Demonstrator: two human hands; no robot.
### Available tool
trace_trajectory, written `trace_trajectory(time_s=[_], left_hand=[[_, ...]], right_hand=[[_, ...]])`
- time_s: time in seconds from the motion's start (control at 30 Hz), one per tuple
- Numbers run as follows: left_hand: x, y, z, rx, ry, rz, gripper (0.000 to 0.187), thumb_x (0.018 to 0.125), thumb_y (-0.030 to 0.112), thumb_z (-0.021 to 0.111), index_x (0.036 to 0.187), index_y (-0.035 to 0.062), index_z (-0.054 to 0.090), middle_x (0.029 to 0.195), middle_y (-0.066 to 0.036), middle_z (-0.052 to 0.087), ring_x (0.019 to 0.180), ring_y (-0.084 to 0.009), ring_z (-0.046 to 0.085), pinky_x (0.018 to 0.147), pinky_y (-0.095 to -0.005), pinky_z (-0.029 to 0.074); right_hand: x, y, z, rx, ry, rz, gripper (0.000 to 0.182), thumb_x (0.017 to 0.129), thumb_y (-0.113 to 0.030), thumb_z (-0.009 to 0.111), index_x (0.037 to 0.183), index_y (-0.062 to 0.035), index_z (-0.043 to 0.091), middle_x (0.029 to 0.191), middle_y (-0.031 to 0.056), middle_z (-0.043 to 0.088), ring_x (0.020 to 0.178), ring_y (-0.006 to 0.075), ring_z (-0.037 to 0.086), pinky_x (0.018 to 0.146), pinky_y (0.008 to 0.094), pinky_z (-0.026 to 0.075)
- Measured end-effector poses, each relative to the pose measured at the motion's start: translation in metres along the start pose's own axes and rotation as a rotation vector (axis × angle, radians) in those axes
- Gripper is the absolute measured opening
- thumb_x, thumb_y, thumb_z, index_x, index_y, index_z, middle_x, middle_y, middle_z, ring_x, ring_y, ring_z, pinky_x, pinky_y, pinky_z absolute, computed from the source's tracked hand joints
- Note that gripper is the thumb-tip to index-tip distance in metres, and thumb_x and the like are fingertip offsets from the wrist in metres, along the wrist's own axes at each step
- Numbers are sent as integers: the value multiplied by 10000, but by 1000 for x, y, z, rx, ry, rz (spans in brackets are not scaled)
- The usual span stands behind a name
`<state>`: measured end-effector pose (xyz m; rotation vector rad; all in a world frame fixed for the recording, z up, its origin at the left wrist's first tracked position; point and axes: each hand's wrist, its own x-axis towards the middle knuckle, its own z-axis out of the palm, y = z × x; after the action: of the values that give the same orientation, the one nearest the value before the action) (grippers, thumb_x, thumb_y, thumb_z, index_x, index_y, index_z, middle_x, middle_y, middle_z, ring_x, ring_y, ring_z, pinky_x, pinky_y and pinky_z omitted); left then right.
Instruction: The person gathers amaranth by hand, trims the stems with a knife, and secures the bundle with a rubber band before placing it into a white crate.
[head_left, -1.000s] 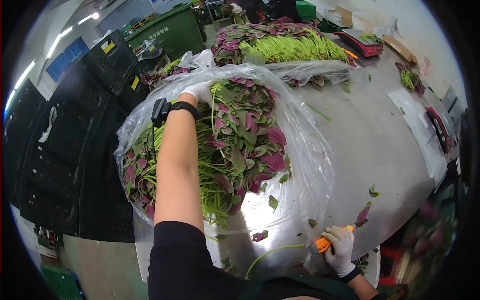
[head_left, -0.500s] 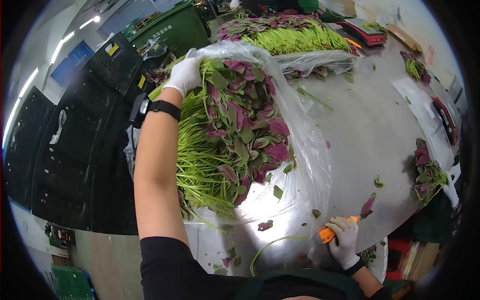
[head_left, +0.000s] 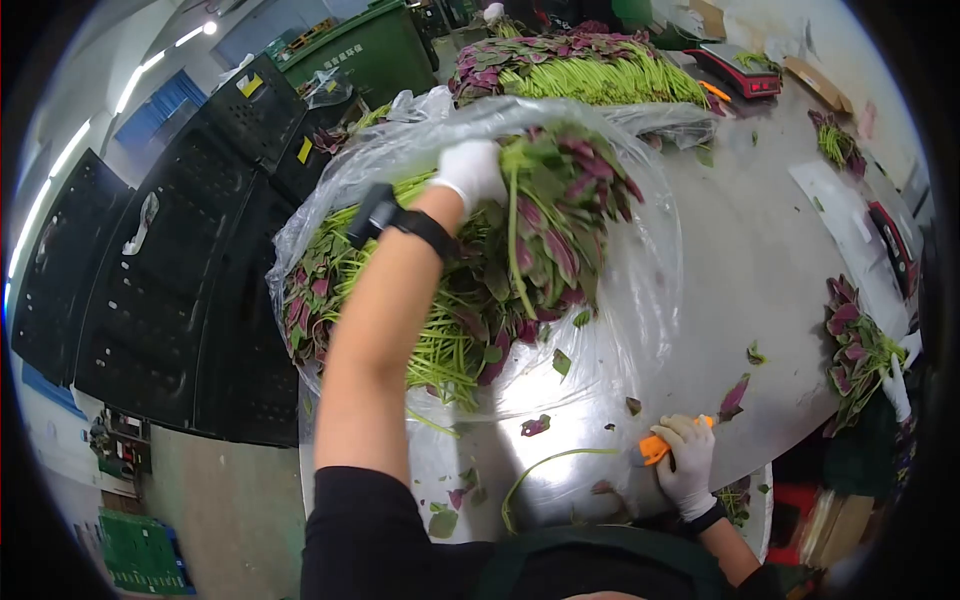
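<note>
Above the surface (head_left: 740,270), an amaranth bunch (head_left: 560,215), now seemingly separated, is pinched by the left hand (head_left: 472,172), an orange tool (head_left: 655,449) by the right hand (head_left: 688,465).

Greens (head_left: 445,350) on plastic (head_left: 645,260), crates (head_left: 150,310) left

Near twelve o'clock, motion blurred the left hand (head_left: 472,172) and the leafy bunch (head_left: 565,205). Toward four, the right hand (head_left: 687,466) hid the middle of the orange tool (head_left: 655,449). Past three, the dark rim cut off the person behind another gloved hand (head_left: 897,388).
</note>
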<state>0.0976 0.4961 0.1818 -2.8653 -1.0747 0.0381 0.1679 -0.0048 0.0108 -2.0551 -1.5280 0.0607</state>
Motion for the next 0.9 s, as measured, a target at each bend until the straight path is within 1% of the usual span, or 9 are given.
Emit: trace_trajectory(time_s=[0.03, 0.07, 0.23, 0.33, 0.47, 0.5, 0.6, 0.8, 0.9], left_hand=[[-7, 18, 16, 93, 20, -49, 610, 598, 335, 793, 1157, 133, 657, 1117, -168, 658, 1053, -331, 631, 899, -412, 530], [-11, 25, 38, 112, 127, -70, 539, 614, 310, 777, 1113, 138, 670, 1173, -175, 599, 1119, -346, 580, 928, -442, 507], [-13, 39, 46, 64, 104, -197, 624, 649, 241, 745, 1242, 135, 580, 1194, -180, 588, 1136, -344, 573, 961, -478, 467], [-13, 29, 38, -61, -106, -184, 580, 704, 211, 714, 1251, 105, 549, 1232, -172, 614, 1144, -330, 601, 992, -542, 419], [-11, 35, 52, 52, 48, -156, 391, 773, 122, 650, 1152, 81, 563, 998, -120, 717, 961, -300, 689, 931, -504, 445], [-21, 42, 56, 132, 198, -76, 300, 743, 52, 635, 1031, 60, 549, 869, -139, 711, 849, -333, 697, 811, -430, 496], [-39, 61, 61, 263, 481, -2, 245, 756, 47, 629, 980, 94, 541, 795, -93, 663, 785, -270, 693, 744, -372, 496], [-82, 89, 15, 292, 531, 101, 257, 741, 44, 636, 973, 91, 535, 791, -89, 659, 738, -259, 694, 648, -364, 509], [-102, 98, -22, 145, 441, 107, 267, 733, 25, 611, 988, 58, 537, 810, -144, 672, 753, -355, 682, 644, -459, 539]], right_hand=[[-1, -1, 0, -3, -2, -2, 425, 694, -52, 610, 1112, -125, 638, 1173, 69, 616, 1158, 284, 547, 1072, 554, 300], [-1, -1, -1, -7, -1, -5, 421, 697, -57, 609, 1111, -125, 639, 1172, 70, 618, 1155, 286, 549, 1070, 553, 302], [-2, 1, 2, -4, 3, -9, 414, 710, -68, 609, 1119, -128, 641, 1171, 72, 624, 1148, 284, 556, 1077, 548, 297], [-1, 1, 0, 12, 6, -12, 413, 714, -65, 608, 1121, -127, 641, 1168, 72, 627, 1145, 283, 559, 1082, 545, 293], [-1, -1, -2, 20, 22, -12, 410, 720, -53, 602, 1123, -125, 640, 1159, 71, 630, 1136, 282, 563, 1086, 540, 293], [-2, -1, -2, 21, 32, -16, 408, 721, -51, 601, 1121, -123, 640, 1151, 72, 631, 1133, 282, 564, 1086, 539, 293], [-3, 0, 0, 24, 66, -28, 403, 721, -45, 599, 1115, -117, 642, 1131, 73, 631, 1121, 283, 566, 1088, 538, 294], [-4, 2, -1, 59, 68, -59, 406, 710, -58, 610, 1112, -106, 642, 1127, 77, 619, 1115, 290, 561, 1084, 538, 301], [-8, 10, 2, 82, 66, -96, 420, 696, -85, 635, 1115, -102, 640, 1150, 90, 608, 1130, 295, 549, 1072, 538, 311]])
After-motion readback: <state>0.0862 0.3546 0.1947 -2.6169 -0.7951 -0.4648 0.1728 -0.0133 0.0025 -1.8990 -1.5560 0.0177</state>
